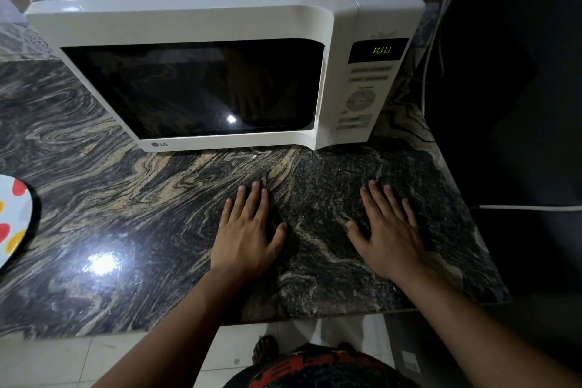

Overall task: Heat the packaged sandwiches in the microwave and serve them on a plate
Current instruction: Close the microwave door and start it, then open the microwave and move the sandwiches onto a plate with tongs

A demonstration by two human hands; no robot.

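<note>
A white microwave (201, 19) stands at the back of the dark marble counter (126, 198) with its door closed. The window is dark, so whatever is inside is hidden. Green digits glow on its display (381, 50) above the button panel (360, 101). My left hand (248, 233) lies flat on the counter in front of the microwave, fingers straight. My right hand (389, 230) lies flat beside it, palm down, holding nothing. A white plate (12, 217) with red and orange spots shows partly at the left edge. No sandwiches are visible.
The counter's front edge runs just below my wrists, and its right edge drops off past my right hand. White cables (434, 41) hang to the right of the microwave against a dark space. Pale floor tiles (63, 362) show below.
</note>
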